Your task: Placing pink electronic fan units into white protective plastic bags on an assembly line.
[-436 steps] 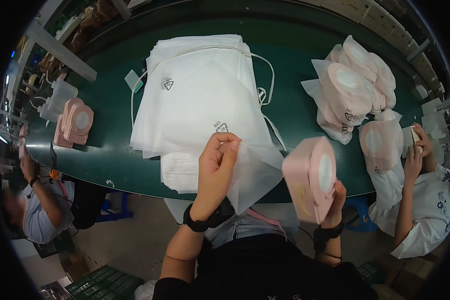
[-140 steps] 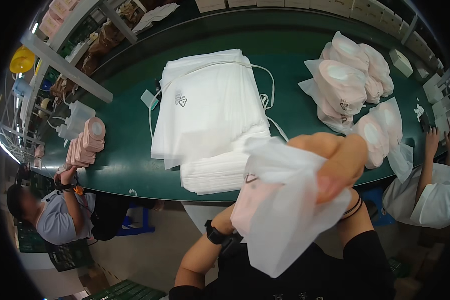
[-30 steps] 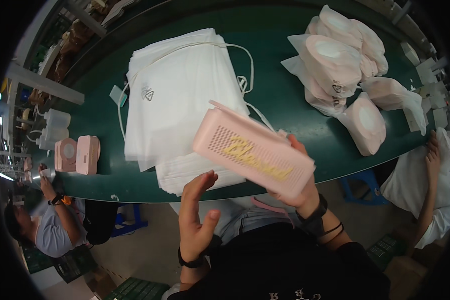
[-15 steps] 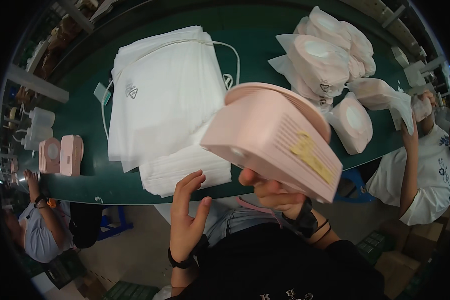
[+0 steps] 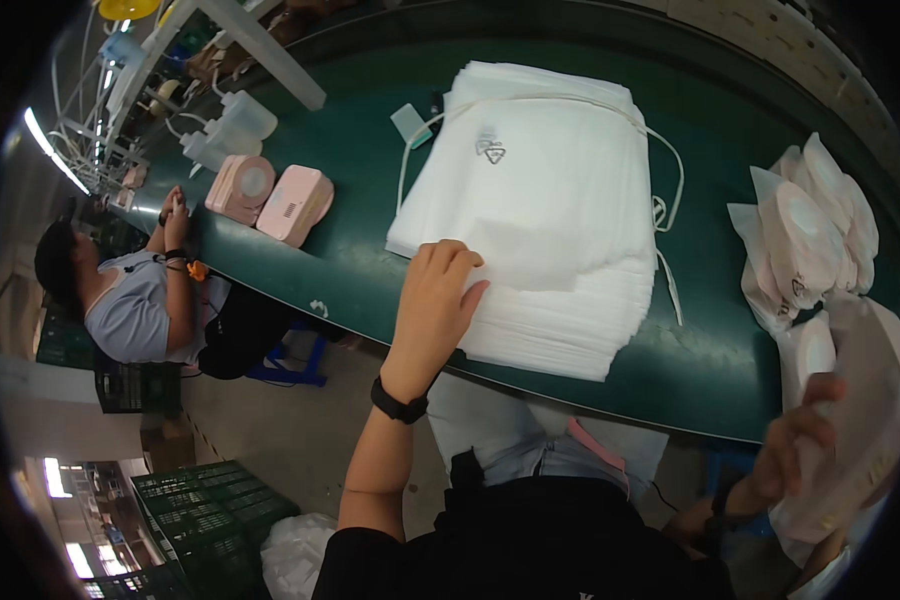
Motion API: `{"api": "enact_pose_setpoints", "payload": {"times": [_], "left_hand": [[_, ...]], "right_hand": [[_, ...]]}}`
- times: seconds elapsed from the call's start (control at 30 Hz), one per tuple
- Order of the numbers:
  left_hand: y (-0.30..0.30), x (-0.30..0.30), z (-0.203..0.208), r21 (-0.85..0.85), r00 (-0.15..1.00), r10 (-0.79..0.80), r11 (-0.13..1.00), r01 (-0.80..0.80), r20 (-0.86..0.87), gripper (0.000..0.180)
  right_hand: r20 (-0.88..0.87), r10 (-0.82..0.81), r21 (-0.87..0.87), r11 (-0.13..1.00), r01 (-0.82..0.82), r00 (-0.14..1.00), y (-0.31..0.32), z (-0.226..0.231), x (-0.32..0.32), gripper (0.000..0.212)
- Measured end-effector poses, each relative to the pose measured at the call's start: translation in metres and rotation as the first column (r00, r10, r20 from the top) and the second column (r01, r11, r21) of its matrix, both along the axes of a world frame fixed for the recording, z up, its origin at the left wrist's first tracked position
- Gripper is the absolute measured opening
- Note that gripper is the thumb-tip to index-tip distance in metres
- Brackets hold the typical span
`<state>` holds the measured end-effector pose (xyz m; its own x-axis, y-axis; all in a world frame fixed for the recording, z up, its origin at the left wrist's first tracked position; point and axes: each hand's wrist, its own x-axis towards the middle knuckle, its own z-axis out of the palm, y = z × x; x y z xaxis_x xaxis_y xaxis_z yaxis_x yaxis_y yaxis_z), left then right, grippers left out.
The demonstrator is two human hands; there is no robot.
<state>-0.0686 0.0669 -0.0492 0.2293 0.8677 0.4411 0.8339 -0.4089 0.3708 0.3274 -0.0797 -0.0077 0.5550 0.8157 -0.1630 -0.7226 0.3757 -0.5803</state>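
Observation:
My left hand [image 5: 433, 310] rests at the near left edge of a stack of thin white bags [image 5: 560, 190]. Its fingertips touch the top bag and the thumb stands apart, with nothing gripped. A loose flap of the top layer lies right beside those fingers. At the far right, my right hand [image 5: 788, 455] has its fingers curled against a pale pink boxy appliance [image 5: 850, 425] with yellow marks. That appliance is blurred and partly cut off by the picture's dark rim, so its far side is hidden.
Several bagged pink appliances [image 5: 805, 235] cluster at the right of the green table [image 5: 360, 130]. A white cord [image 5: 678, 165] crosses the stack. Two unwrapped pink appliances [image 5: 292, 205] and plastic bottles [image 5: 232, 130] stand left, where another person [image 5: 140, 300] sits. Green crates [image 5: 210, 510] stand on the floor.
My view has turned left. My right hand has carried the pink appliance from above the stack to the far right. My left hand has moved from the table edge onto the bags.

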Motion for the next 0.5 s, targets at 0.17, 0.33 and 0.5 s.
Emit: {"api": "enact_pose_setpoints", "payload": {"times": [0.17, 0.33, 0.5], "left_hand": [[0.015, -0.009, 0.001, -0.145, 0.989, -0.148, 0.979, 0.143, -0.029, 0.017], [0.025, -0.010, 0.019, -0.149, 0.974, -0.224, 0.963, 0.224, 0.020, 0.011], [0.012, 0.022, 0.032, -0.301, 0.886, -0.101, 0.918, 0.258, 0.452, 0.007]], "right_hand": [[0.167, 0.522, 0.615, 0.608, -0.502, 0.836, 0.026, 0.008, -0.001, 0.071], [0.131, 0.680, 0.724, 0.432, -0.539, 0.721, 0.034, 0.004, 0.005, 0.073], [-0.004, 0.687, 0.542, 0.612, -0.576, 0.727, 0.049, -0.050, -0.046, 0.075]]}}
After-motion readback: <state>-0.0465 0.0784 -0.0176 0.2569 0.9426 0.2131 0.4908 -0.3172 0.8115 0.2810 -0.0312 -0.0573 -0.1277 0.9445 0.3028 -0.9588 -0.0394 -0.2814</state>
